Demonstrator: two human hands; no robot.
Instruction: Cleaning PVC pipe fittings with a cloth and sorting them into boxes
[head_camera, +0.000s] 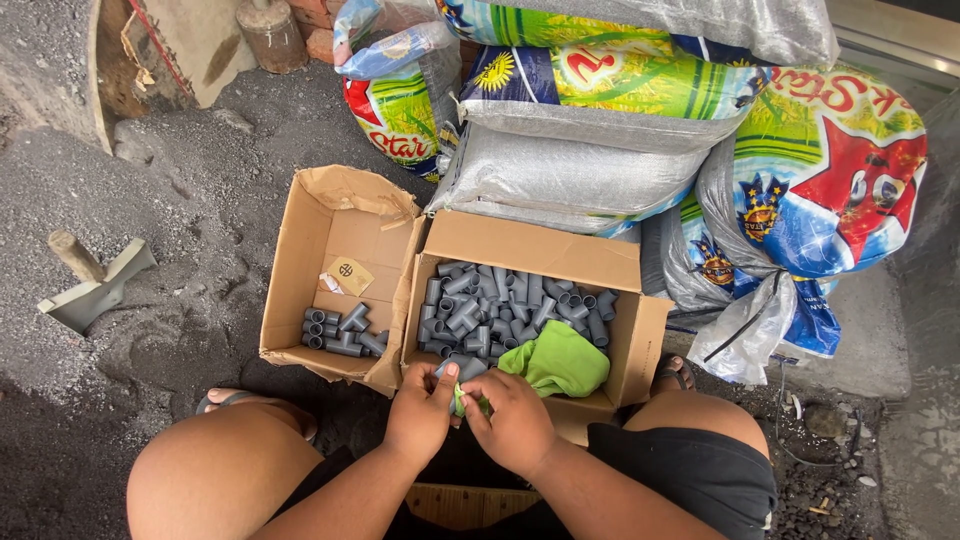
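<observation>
Your two hands meet at the near edge of the right-hand cardboard box (520, 250), and most of what they hold is hidden. Your left hand (421, 410) is curled closed around a grey pipe fitting (444, 369); only its upper end shows above the thumb and fingers, so its shape cannot be made out. Your right hand (515, 420) is closed on the near corner of a green cloth (558, 362). A small fold of that cloth shows in the gap between the two hands, touching the fitting from the right; whether it wraps the hidden part cannot be told. The rest of the cloth trails away from your right hand and lies inside the box, over its near right corner.

Behind the cloth, the box holds a heap of grey pipe fittings (510, 305), lying at all angles; those under the cloth are covered.

Just beside it, to your left, a second cardboard box (335, 215) holds a small cluster of grey fittings (342, 333) and a tan paper tag (350, 275).

Beyond both boxes, printed woven sacks (600, 130) are stacked, cut off by the upper edge of the view. Your bare knees frame the hands below, partly out of view. A pale broken piece (95, 290) lies on the dark gravel ground (170, 200), well apart at far left.
</observation>
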